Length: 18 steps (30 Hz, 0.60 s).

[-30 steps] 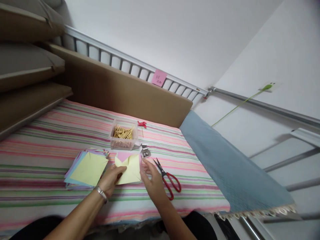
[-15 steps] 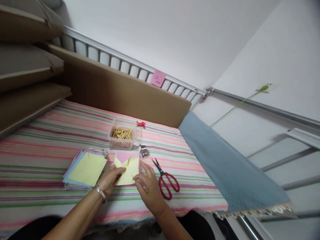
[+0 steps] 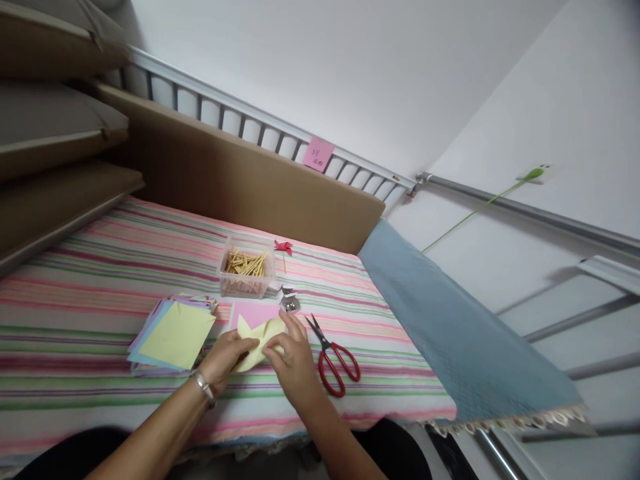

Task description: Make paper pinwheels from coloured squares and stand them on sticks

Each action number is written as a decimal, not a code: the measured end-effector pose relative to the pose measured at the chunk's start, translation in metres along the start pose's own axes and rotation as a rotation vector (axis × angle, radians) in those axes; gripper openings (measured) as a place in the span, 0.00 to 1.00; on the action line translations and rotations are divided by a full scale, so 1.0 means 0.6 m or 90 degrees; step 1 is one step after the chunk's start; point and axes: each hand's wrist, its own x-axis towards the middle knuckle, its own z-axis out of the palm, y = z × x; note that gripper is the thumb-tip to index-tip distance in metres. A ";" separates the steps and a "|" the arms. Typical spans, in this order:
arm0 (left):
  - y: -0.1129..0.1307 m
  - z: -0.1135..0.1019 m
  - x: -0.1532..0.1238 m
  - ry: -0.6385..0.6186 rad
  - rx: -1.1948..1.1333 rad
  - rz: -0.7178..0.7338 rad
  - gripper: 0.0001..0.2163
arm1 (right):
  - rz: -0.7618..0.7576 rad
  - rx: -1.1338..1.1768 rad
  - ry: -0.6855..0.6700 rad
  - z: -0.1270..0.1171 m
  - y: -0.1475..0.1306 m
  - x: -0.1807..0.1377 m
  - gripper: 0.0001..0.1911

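A pale yellow paper pinwheel [image 3: 257, 335], its corners bent toward the middle, is held between both hands. My left hand [image 3: 223, 360] pinches it on the left, thumb on top near the centre. My right hand [image 3: 294, 360] is closed on its right side, thumb and fingertips at a bent corner. Under it lies a pink paper square [image 3: 250, 312], partly hidden. Red-handled scissors [image 3: 329, 360] rest just right of my right hand, points away from me. Beyond the pink paper sits a small packet [image 3: 289, 300] of shiny bits too small to name.
Left of my hands is a stack of coloured paper squares [image 3: 175, 337]. A clear plastic box [image 3: 246, 287] holds many thin wooden sticks. A small red pinwheel [image 3: 283, 247] lies beside it. A brown board [image 3: 240, 167] borders the striped cloth [image 3: 75, 320] at the back.
The yellow paper, flatter before, is now bent inward at its right corner too. My right fingers have moved left toward its centre, while my left hand keeps its hold.
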 end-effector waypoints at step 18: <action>0.004 0.007 -0.008 -0.037 0.001 0.003 0.09 | 0.012 -0.088 0.015 0.014 0.004 0.006 0.03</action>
